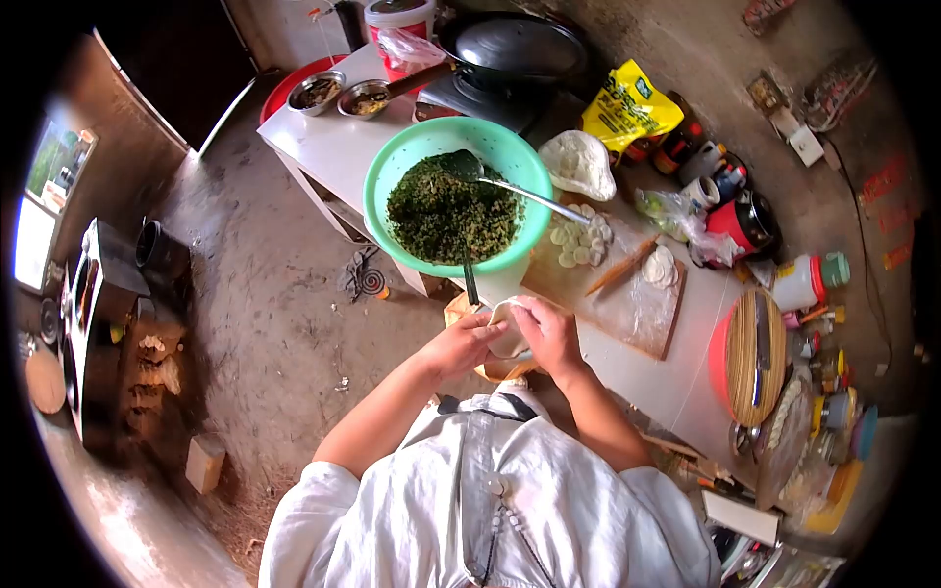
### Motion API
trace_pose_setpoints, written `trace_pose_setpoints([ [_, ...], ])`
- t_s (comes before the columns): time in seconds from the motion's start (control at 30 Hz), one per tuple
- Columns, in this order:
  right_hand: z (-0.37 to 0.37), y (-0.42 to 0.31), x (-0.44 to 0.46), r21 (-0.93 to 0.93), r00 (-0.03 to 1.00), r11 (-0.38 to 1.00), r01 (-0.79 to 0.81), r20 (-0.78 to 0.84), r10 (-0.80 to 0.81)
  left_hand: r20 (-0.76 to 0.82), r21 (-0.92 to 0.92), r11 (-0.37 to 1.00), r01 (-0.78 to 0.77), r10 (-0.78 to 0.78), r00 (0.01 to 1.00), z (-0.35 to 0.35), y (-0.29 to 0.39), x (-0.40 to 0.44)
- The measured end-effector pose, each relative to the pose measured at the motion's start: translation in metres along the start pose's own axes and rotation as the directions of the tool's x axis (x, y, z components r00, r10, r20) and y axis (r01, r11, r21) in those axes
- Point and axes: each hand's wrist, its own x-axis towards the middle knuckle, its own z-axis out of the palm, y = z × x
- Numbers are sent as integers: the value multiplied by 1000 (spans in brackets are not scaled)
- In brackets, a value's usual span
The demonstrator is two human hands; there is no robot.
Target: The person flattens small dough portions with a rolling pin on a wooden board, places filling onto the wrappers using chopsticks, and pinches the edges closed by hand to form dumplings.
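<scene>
My left hand (459,347) and my right hand (551,336) meet in front of my chest, fingers pinching the edges of a thin, pale dough wrapper (509,339). Its inside is partly hidden by my fingers. Just beyond them stands a mint-green bowl (381,165) of chopped green filling (431,216). A metal-handled ladle (534,196) rests in the filling, and a second dark handle (470,284) sticks out over the near rim. To the right, a floured board (627,318) carries small flattened dough pieces (580,238), a wooden rolling pin (623,267) and a stack of wrappers (661,267).
Behind the bowl, a lidded black wok (520,49) sits on a stove, with two small metal bowls (316,93) to its left. A white flour bag (578,165) and yellow bag (632,108) stand right. A knife (760,358) lies on a round wooden lid (750,328).
</scene>
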Motion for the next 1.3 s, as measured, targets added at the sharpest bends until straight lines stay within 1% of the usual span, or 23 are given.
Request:
trace_pose_setpoints([
  [0.03, -5, 4, 5, 10, 1000, 1000, 15, 13, -15, -10, 25, 1000, 8, -8, 1000, 2, 4, 3],
  [0.1, -18, 9, 13, 16, 987, 990, -139, 89, 137, -69, 50, 999, 19, -15, 997, 5, 8, 6],
  [0.13, -20, 27, 17, 38, 976, 977, -208, 79, 205, -56, 8, 1000, -24, 25, 998, 3, 10, 7],
  [0.17, -29, 40, 20, 17, 920, 928, -371, 141, 365, -44, -34, 997, -68, 67, 997, 0, 13, 7],
  [0.23, -30, 73, 29, -276, 981, 950, -147, 83, 176, -201, -58, 980, -189, 174, 964, 12, 38, -11],
  [0.27, -26, 84, 33, -179, 982, 979, -98, 143, 124, -266, -59, 961, -270, 246, 932, -2, 44, -15],
  [0.3, -21, 83, 38, -168, 979, 980, -109, 150, 134, -330, -56, 939, -340, 304, 893, -16, 49, -22],
  [0.37, -5, 71, 53, -223, 887, 975, 19, 454, 86, -468, 96, 912, -399, 395, 790, -27, 72, -32],
  [0.47, 53, 78, 67, -144, 840, 952, 270, 519, -160, -517, 24, 903, -429, 379, 767, -63, 98, -37],
  [0.5, 66, 67, 77, -96, 861, 953, 288, 463, -213, -531, 2, 906, -423, 359, 767, -76, 107, -33],
  [0.57, 96, 79, 87, -140, 808, 928, 346, 546, -219, -516, -6, 921, -390, 331, 790, -105, 127, -23],
  [0.63, 96, 80, 99, -15, 896, 993, 116, 433, -98, -473, -20, 936, -352, 301, 828, -126, 149, -10],
  [0.67, 89, 80, 108, 25, 943, 999, 33, 332, -40, -483, 34, 953, -302, 280, 830, -130, 160, -5],
  [0.7, 80, 73, 113, 74, 969, 984, -162, 202, 144, -493, 93, 963, -252, 264, 829, -135, 171, -1],
  [0.73, 69, 74, 117, 15, 964, 976, -219, 157, 214, -500, 105, 971, -214, 238, 833, -141, 180, 3],
  [0.8, 58, 75, 113, 215, 917, 891, -400, 81, 391, -474, 69, 977, -199, 208, 856, -157, 193, 9],
  [0.93, 67, 41, 114, 184, 881, 862, -473, 82, 466, -417, -20, 987, -158, 135, 899, -172, 200, 18],
  [1.03, 96, 34, 97, 329, 877, 813, -480, 151, 457, -397, -17, 992, -123, 106, 911, -177, 199, 22],
  [1.1, 106, 51, 84, 151, 858, 845, -512, 119, 499, -335, -39, 989, -144, 123, 934, -182, 199, 22],
  [1.13, 102, 55, 82, 151, 858, 845, -513, 120, 499, -335, -40, 989, -142, 121, 935, -182, 198, 22],
  [1.2, 98, 56, 82, 137, 822, 814, -565, 12, 569, -337, -17, 989, -145, 130, 932, -181, 202, 20],
  [1.23, 98, 52, 82, 141, 822, 812, -566, 20, 569, -347, -1, 989, -147, 138, 928, -178, 203, 17],
  [1.3, 96, 36, 83, 129, 882, 878, -462, -36, 470, -372, 4, 989, -148, 139, 918, -172, 205, 12],
])
